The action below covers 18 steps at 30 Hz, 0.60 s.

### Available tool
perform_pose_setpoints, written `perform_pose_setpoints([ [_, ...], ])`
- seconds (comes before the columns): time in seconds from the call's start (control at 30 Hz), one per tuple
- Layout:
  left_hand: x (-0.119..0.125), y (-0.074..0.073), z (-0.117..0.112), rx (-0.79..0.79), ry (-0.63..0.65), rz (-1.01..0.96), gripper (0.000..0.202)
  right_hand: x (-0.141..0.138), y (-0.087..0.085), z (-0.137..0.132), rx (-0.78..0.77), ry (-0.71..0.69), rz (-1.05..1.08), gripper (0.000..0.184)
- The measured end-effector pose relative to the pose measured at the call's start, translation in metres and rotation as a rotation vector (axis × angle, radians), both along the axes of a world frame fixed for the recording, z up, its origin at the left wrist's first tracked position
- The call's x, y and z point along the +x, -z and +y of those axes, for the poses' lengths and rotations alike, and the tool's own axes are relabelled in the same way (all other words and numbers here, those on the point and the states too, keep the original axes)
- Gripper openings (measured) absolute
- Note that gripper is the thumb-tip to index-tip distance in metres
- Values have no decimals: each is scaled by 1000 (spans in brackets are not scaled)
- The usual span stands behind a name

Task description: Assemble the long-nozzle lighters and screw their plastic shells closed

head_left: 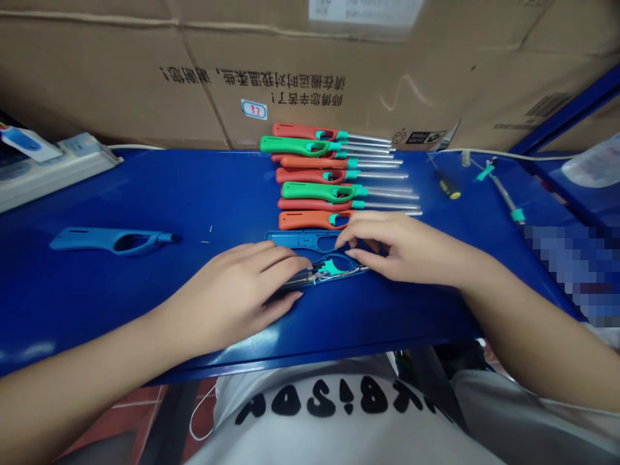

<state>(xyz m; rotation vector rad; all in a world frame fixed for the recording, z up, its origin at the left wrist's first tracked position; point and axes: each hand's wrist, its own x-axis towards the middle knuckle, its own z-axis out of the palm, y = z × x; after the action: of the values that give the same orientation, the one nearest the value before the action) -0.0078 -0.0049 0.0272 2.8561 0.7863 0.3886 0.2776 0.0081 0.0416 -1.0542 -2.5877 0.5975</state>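
My left hand (242,290) is closed round the handle end of an opened blue gas lighter shell (334,277). Inside that shell half I see a green trigger (333,266), thin wires and a dark metallic cylinder (299,279), partly under my fingers. At its front end is my right hand (387,248), fingers bent and thumb close to the index finger; whatever they pinch is too small to make out. Just behind lies the matching blue shell half (305,239), its inner side up, its front covered by my right fingers.
Several finished-looking red, orange and green lighters (314,191) lie stacked behind my hands. A blue lighter casing (111,240) and two tiny metal pins (205,241) are at left. A screwdriver (448,186) and a metal lighter tube (506,197) lie right. A cardboard box (121,84) walls the back.
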Motion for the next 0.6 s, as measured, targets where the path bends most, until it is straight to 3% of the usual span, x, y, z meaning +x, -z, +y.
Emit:
perform_pose_setpoints([
  [0.2,1,-1,2,-73,-1,-8,25,-2,17,4,225,8,-166,21],
  [0.37,-1,-4,5,-11,-24,-69,31,-6,20,6,311,-26,-169,16],
  [0.5,-4,-6,9,176,-56,-123,36,-12,17,3,145,69,99,12],
  [0.6,-5,-7,13,281,-78,-118,34,-14,14,3,-168,258,372,14],
])
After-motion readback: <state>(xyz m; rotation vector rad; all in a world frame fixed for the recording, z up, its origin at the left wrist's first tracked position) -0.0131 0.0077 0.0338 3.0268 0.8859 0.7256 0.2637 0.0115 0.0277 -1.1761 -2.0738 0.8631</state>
